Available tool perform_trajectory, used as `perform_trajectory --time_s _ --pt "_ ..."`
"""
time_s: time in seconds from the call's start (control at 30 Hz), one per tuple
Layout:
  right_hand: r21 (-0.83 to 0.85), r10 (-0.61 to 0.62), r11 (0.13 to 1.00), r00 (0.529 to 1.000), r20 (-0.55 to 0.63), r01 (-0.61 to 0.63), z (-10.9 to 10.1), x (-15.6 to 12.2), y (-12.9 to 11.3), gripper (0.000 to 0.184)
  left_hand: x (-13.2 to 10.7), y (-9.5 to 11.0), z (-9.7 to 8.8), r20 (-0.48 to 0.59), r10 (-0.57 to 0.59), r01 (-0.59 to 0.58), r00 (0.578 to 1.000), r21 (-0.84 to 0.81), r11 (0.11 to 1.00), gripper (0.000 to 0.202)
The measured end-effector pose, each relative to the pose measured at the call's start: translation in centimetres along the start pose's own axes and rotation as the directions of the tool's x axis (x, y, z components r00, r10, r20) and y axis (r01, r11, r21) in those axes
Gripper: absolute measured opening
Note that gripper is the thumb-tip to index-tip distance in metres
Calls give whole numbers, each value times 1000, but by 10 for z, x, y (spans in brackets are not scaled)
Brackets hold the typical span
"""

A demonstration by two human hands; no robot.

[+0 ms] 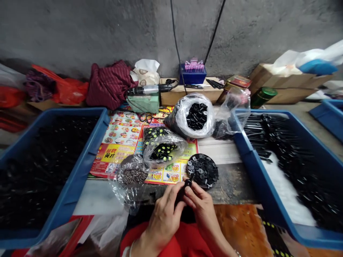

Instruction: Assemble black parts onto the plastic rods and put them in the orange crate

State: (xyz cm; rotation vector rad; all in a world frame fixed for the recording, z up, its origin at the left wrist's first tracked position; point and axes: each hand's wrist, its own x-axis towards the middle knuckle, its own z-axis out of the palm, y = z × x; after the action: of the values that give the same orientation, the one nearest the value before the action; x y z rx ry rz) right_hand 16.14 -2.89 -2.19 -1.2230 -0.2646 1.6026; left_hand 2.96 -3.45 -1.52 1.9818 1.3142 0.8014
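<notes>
From my end: wide blue plastic bin (pixel 80 171), far left of the round black dish of small black washers (pixel 203 170), looks heaped w/ dark pieces. Clear bag of small metal bits (pixel 132 175) sits just left of the dish. Left hand (pixel 164 210) is below-left of the dish, wrist bent inward, thumb & fingertips pinched tight on a small black plastic piece (pixel 187 184) at the dish's near edge. Right hand (pixel 200 203), just below the dish, fingers curled, grips the same piece from the other side. Second blue plastic bin (pixel 252 167), right of the dish, holds long black clips, white bottom partly showing. I'd judge one unit mid-assembly, w/ plenty of parts left.
</notes>
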Motion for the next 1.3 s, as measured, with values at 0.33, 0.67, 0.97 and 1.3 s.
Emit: perform_trajectory --time_s 0.33,0.67,0.97,1.3 --pt "-246 -66 962 976 209 117 8 10 -7 36 8 -11 -23 -86 -42 30 995 -141 990 39" --pt "-629 -232 -293 585 777 720 80 78 -47 31 14 -24 -55 -11 -477 284 879 -792 541 34" --pt "-627 -237 -304 580 779 717 82 102 -35 26 15 -28 -55 77 -500 295 863 -879 374 34" --pt "-424 -250 758 822 513 495 47 56 -37 14 21 -27 -52 195 -489 333 850 -919 212 35"
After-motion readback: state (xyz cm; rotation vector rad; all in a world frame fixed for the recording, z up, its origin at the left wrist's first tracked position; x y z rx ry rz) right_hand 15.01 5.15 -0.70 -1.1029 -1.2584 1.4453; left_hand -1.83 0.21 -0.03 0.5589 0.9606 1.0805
